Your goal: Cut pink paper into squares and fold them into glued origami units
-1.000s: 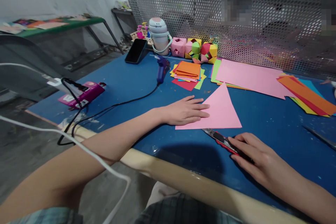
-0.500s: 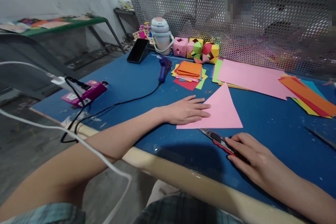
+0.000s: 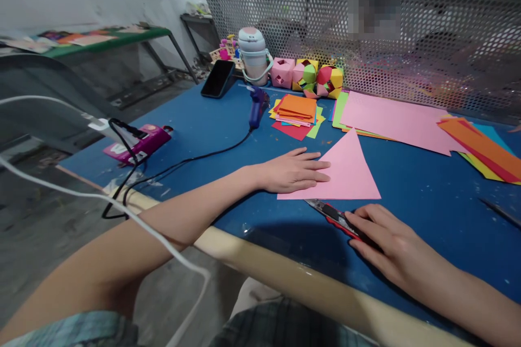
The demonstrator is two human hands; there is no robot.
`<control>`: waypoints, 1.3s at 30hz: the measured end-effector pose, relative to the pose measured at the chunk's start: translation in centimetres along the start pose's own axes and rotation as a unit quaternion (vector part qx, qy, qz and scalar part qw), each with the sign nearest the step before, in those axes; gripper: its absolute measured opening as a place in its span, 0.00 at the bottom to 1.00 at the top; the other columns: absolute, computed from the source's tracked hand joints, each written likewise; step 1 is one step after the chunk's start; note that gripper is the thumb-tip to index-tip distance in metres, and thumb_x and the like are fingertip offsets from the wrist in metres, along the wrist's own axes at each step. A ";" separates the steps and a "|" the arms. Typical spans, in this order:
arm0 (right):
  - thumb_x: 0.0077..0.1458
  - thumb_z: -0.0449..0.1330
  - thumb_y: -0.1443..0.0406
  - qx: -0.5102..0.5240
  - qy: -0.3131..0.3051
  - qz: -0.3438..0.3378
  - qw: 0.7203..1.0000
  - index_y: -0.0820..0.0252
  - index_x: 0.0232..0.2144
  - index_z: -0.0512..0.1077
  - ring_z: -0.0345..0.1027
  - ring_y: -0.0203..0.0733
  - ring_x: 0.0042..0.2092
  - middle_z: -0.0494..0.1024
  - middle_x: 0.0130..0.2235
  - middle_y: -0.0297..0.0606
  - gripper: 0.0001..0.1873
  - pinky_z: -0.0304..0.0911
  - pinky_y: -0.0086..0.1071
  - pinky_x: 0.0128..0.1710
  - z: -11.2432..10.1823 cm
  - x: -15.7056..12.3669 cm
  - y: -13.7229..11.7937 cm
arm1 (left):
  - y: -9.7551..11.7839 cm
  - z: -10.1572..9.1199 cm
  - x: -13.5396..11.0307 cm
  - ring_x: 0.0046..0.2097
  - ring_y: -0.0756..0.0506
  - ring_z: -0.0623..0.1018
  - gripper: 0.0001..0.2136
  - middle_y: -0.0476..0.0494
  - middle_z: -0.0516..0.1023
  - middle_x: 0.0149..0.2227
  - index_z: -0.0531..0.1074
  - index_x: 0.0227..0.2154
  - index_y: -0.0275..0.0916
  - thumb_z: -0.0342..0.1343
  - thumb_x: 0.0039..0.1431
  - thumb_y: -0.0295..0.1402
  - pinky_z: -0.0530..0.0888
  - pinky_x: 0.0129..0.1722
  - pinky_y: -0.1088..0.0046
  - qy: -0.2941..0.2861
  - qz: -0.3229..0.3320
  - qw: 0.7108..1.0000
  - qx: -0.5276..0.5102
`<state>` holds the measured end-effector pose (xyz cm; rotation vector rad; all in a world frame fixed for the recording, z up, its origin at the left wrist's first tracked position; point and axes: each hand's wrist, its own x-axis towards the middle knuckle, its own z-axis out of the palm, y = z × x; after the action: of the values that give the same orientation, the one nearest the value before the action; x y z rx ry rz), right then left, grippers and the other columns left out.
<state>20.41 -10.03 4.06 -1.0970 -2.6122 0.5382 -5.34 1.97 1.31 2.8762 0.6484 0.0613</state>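
Pink paper folded into a triangle (image 3: 350, 173) lies on the blue tabletop (image 3: 195, 119), its long edge toward me. Flat across its left part rests my left hand (image 3: 295, 171), fingers spread and pressing on the paper. My right hand (image 3: 386, 236) is closed around a utility knife (image 3: 336, 218) with a black and red handle. The knife's blade points left, low over the table at the near edge of the triangle. Whether the blade touches the paper I cannot tell.
Beyond the triangle are a stack of coloured paper squares (image 3: 299, 108), a large pink sheet (image 3: 391, 116) and paper strips (image 3: 480, 143). A blue glue gun (image 3: 257, 108) trails its cord to a purple power strip (image 3: 140, 143). A phone (image 3: 218, 78), bottle (image 3: 254, 57) and paper balls (image 3: 305, 75) stand behind.
The knife in my right hand has slid slightly left along the triangle's near edge. My left hand stays flat on the paper. The whole view has shifted a little.
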 end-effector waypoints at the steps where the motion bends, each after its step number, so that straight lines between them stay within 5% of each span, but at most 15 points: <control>1: 0.60 0.50 0.68 -0.001 0.002 0.000 1.000 0.63 0.50 0.67 0.68 0.43 0.41 0.71 0.40 0.46 0.16 0.68 0.34 0.39 0.0 0.0 0.0 | 0.0 0.1 0.0 0.66 0.41 0.49 0.19 0.50 0.52 0.65 0.59 0.59 0.49 0.38 0.67 0.40 0.45 0.63 0.56 0.005 0.003 1.000 -0.003; 39: 0.60 0.50 0.70 0.003 -0.017 -0.055 0.998 0.67 0.49 0.66 0.64 0.45 0.40 0.69 0.39 0.47 0.15 0.67 0.37 0.38 1.2 2.4 -0.7 | 0.3 -0.2 0.0 0.66 0.42 0.50 0.20 0.50 0.51 0.65 0.59 0.59 0.48 0.36 0.67 0.40 0.45 0.63 0.57 0.000 0.003 1.000 0.017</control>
<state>17.92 -8.98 3.53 -0.9425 -2.6793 0.5432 -5.22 1.79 1.60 2.9108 0.6483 0.0510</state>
